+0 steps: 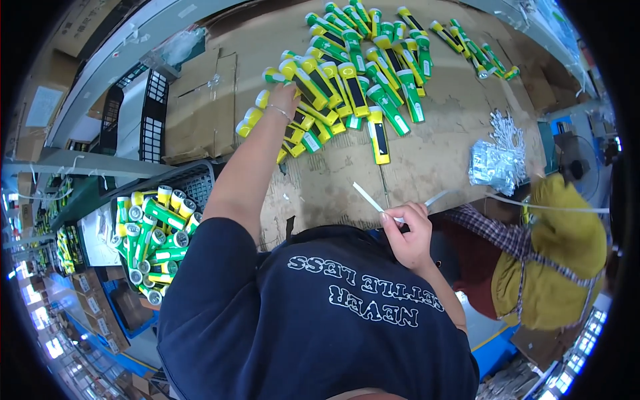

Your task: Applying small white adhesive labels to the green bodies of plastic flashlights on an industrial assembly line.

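flashlights (356, 90) lay heaped on the desk (320, 193); the left hand (285, 100) was at the pile's left side, its fingers' grip indeterminable; the right hand (410, 235) grasped a white strip (367, 197) between its fingers.

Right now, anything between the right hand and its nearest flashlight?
Nothing visible: just cardboard separates the right hand from that flashlight. The held white strip juts out left of that path.

A navy short-sleeved shirt (280, 327) bears white lettering (373, 307) beside a bracelet (281, 112).
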A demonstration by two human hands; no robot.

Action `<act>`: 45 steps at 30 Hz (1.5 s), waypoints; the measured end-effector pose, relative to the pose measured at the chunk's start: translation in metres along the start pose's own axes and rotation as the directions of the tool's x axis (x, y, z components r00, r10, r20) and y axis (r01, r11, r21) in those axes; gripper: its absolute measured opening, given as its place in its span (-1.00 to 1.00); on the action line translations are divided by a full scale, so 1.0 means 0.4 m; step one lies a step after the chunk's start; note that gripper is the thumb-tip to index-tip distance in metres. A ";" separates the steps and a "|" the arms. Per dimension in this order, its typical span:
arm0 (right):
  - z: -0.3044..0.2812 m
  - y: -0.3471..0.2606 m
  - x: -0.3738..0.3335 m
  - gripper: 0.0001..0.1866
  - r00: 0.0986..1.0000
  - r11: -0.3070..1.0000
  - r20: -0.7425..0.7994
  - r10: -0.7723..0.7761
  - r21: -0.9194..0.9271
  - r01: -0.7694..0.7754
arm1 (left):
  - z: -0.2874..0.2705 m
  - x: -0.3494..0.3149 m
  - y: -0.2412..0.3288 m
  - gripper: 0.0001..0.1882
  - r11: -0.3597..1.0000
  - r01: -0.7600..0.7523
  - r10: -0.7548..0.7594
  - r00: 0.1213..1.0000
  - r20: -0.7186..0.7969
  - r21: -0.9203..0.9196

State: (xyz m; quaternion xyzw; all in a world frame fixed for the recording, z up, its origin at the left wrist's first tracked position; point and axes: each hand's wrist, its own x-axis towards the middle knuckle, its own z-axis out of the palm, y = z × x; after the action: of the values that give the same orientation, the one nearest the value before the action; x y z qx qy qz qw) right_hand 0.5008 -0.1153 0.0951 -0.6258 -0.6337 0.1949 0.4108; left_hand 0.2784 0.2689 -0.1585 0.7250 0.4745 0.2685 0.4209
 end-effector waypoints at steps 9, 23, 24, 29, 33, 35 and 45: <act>0.121 0.003 -0.003 -0.94 0.964 0.977 0.234 0.124 0.141 -0.160 | -0.467 -0.591 0.147 -0.58 0.833 0.324 -0.468 0.846 -0.257 -0.449; 0.303 -0.129 0.068 -0.94 0.813 0.978 0.560 -0.160 0.202 0.053 | -0.553 -1.155 -0.016 -0.26 0.259 0.736 -0.458 0.664 -0.591 0.626; 0.309 -0.138 0.067 -0.94 0.813 0.978 0.564 -0.147 0.208 0.033 | -0.563 -1.162 -0.008 -0.24 0.268 0.716 -0.481 0.680 -0.554 0.645; 0.333 -0.153 0.075 -0.93 0.792 0.969 0.571 -0.215 0.228 0.099 | -0.548 -1.124 -0.006 -0.32 0.347 0.701 -0.540 0.693 -0.478 0.623; 0.324 -0.172 0.106 -0.94 0.817 0.968 0.530 -0.227 0.211 0.132 | -0.535 -1.090 0.027 -0.30 0.594 0.584 -0.206 0.775 -0.597 0.553; 0.324 -0.199 0.122 -0.94 0.844 0.965 0.497 -0.202 0.249 0.084 | -0.532 -1.044 0.057 -0.38 0.833 0.433 -0.036 0.665 -0.746 0.345; 0.332 -0.216 0.178 -0.92 0.890 0.871 0.430 -0.153 0.484 -0.084 | -0.357 -0.813 0.293 -0.52 -0.257 0.135 -0.234 0.952 0.197 -0.957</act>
State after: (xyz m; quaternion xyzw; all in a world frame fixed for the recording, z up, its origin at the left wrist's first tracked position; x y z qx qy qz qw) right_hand 0.3534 -0.0240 0.1027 -0.4260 -0.6530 0.4824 0.3992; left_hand 0.0879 -0.0003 0.0178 0.0333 0.2032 0.4919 0.8460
